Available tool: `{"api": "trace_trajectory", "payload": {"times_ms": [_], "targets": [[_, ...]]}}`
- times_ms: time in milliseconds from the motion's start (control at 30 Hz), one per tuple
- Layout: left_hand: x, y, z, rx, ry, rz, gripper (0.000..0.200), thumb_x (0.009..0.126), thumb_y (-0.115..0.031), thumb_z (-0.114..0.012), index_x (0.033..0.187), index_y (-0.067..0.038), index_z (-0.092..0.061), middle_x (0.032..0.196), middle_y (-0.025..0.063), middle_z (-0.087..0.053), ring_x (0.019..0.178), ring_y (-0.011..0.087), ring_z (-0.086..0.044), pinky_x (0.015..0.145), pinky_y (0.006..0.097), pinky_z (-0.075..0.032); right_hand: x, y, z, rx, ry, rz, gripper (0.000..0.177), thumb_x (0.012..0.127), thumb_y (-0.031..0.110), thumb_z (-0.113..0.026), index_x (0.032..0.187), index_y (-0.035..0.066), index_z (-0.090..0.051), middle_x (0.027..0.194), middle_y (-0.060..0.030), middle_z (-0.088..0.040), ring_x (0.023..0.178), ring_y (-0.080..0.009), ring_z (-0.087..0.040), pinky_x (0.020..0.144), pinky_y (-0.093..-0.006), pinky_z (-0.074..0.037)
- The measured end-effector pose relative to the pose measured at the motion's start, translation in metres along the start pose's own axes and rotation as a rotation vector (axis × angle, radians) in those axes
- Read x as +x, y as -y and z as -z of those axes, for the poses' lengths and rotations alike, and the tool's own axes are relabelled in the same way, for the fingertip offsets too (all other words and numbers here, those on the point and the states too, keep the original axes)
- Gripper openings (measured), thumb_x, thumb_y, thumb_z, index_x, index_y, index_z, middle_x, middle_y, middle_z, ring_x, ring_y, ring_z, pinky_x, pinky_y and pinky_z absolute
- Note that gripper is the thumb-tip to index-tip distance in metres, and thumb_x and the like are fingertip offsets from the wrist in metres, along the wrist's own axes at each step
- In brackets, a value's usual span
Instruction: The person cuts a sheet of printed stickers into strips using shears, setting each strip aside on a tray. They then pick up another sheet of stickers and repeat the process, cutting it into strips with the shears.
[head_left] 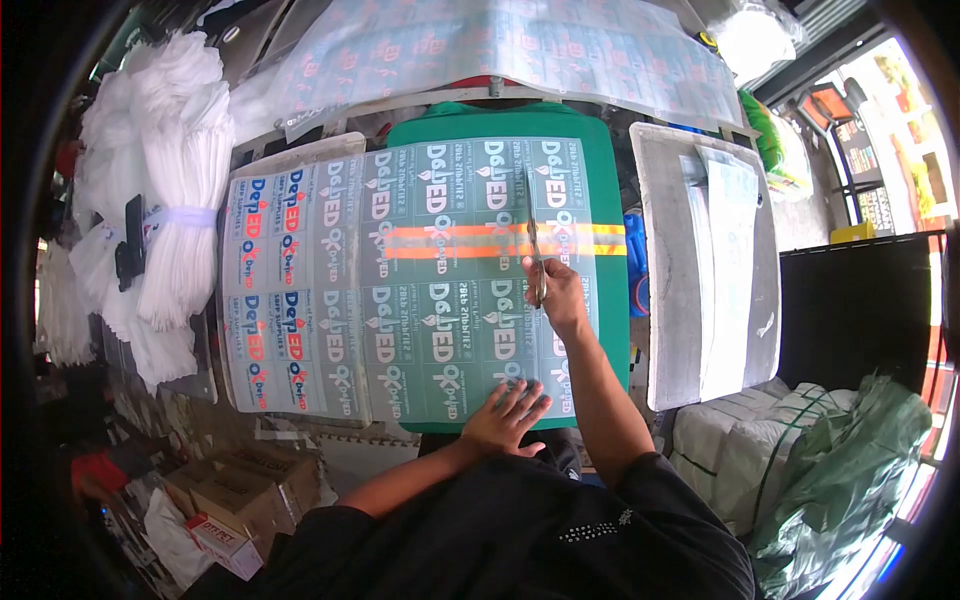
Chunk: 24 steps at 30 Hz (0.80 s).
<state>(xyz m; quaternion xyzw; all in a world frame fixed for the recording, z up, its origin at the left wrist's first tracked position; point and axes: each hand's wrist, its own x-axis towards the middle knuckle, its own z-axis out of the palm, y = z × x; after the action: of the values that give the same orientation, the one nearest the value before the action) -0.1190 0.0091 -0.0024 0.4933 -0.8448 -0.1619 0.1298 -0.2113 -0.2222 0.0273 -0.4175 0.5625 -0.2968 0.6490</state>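
Note:
A translucent printed film sheet (pixel 410 330) with repeated "DepED" and "SBFP SUPPLIES" lettering lies across a green cloth (pixel 600 350) with orange and silver reflective stripes. My right hand (pixel 560 295) is closed around the handles of a pair of scissors (pixel 533 240). Their blades point toward the far edge, along the gap between two columns of print near the sheet's right side. Near the sheet's front edge my left hand (pixel 508 418) presses flat on the film, fingers spread. Whether the blades are apart is too small to tell.
Left stands a bundle of white fabric (pixel 185 160) tied with a band. Another printed sheet (pixel 520 50) hangs over the back. A grey board (pixel 745 300) with white strips (pixel 722 330) lies right. Wrapped bales (pixel 740 440) and cardboard boxes (pixel 245 495) sit below.

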Motion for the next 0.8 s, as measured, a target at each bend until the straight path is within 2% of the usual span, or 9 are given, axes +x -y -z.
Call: {"api": "trace_trajectory", "payload": {"times_ms": [33, 133, 800], "targets": [[0.000, 0.000, 0.000, 0.000, 0.001, 0.001, 0.079, 0.083, -0.065, -0.056, 0.145, -0.018, -0.047, 0.151, 0.0124, -0.039, 0.140, 0.0319, -0.033, 0.111, 0.0546, -0.030, 0.002, 0.001, 0.001, -0.011, 0.004, 0.016, 0.049, 0.088, 0.048, -0.072, 0.088, -0.001, -0.064, 0.062, -0.0011, -0.058, 0.054, -0.0084, -0.054, 0.050, -0.0242, -0.042], [0.000, 0.000, 0.001, -0.016, 0.001, 0.005, 0.079, 0.083, -0.066, -0.057, 0.145, -0.018, -0.046, 0.152, 0.0119, -0.039, 0.141, 0.0314, -0.032, 0.112, 0.0542, -0.030, 0.012, -0.006, 0.000, -0.005, 0.009, 0.059, 0.050, 0.089, 0.048, -0.070, 0.088, -0.001, -0.064, 0.062, -0.0007, -0.056, 0.054, -0.0082, -0.054, 0.050, -0.0245, -0.041], [0.000, -0.002, 0.000, 0.005, -0.002, 0.002, 0.078, 0.086, -0.065, -0.051, 0.145, -0.016, -0.046, 0.151, 0.0131, -0.039, 0.138, 0.0342, -0.036, 0.114, 0.0537, -0.028, 0.048, 0.020, -0.007, 0.088, 0.032, 0.079, 0.045, 0.089, 0.043, -0.071, 0.083, 0.000, -0.062, 0.060, -0.0018, -0.055, 0.053, -0.0094, -0.052, 0.049, -0.0248, -0.040]]}}
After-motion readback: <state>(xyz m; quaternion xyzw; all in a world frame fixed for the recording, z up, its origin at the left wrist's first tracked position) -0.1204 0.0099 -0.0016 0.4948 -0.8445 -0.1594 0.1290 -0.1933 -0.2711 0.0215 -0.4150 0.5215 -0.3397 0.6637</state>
